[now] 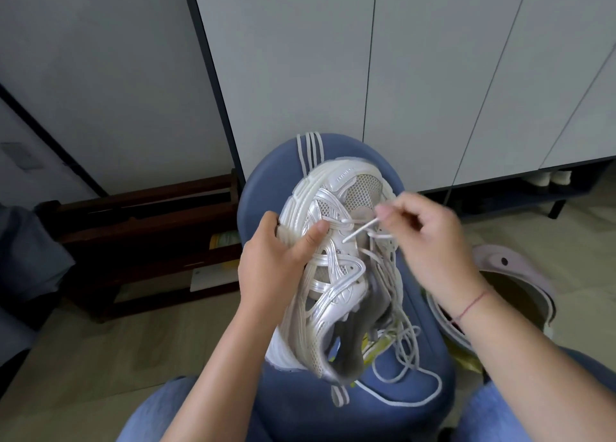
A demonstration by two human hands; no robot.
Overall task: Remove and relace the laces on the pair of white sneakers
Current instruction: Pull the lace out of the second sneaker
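Sneaker [333,258] gripped by left hand [276,261]; right hand [430,238] pinches lace [361,230]

I see a blue padded stool [263,188] standing on the pale floor [83,341]. The white sneaker [333,275] lies lengthwise on its seat, toe toward the far edge. A white lace [403,375] coils loosely on the seat's near right part. Folded lace strands [310,151] hang over the far edge. Something yellow-green [376,345] peeks from beneath the sneaker.

Blue stool [405,420], white cabinet doors [300,58] behind, dark wooden rack [143,228] left.
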